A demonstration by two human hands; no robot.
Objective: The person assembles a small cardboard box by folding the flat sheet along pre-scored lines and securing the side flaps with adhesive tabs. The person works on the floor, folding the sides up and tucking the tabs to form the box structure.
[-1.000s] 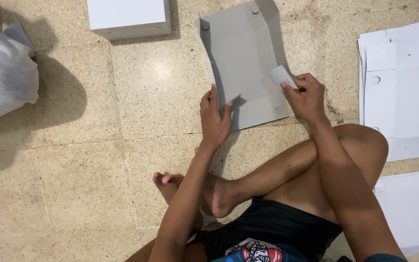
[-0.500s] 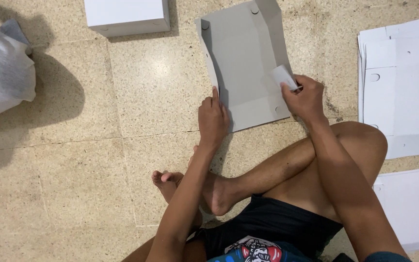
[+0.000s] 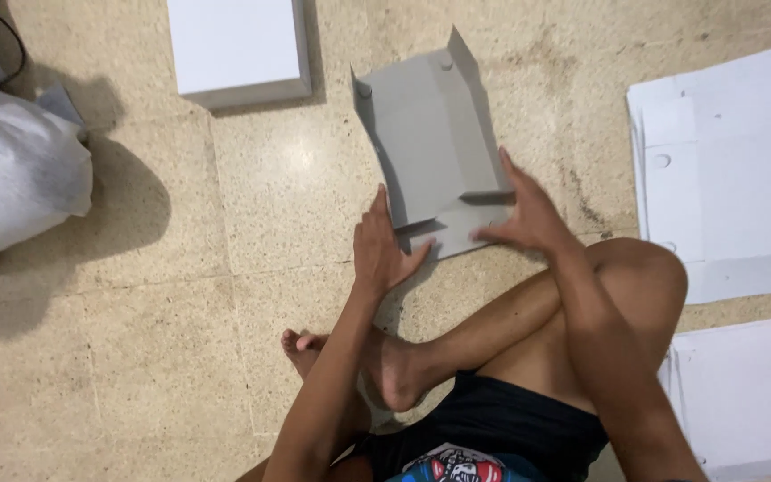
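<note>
I see the grey cardboard sheet [image 3: 430, 152] lying on the tiled floor [image 3: 252, 196] straight ahead of the crossed legs, its 2 long side edges folded up and its near end flap creased.

My left hand [image 3: 384, 245] comes in from below along a straight forearm. It rests at the near left corner of the sheet, palm down, fingers stretched forward and close together, the thumb spread out to the right onto the near flap. It grips nothing; it only presses flat.

My right hand [image 3: 528, 214] reaches over the raised right knee [image 3: 644, 268]. Its wrist is bent and the fingers are spread wide and slack, lying across the near right corner of the sheet, with the fingertips pointing left along the flap. Nothing is pinched between them; the hand is open on the cardboard.

A white box [image 3: 234, 45] stands on the floor beyond the left hand, just left of the sheet's far end. A pale stuffed bag [image 3: 15, 174] sits at far left. 2 stacks of white flat sheets [image 3: 733, 170] lie on the right, well apart from the hands.
</note>
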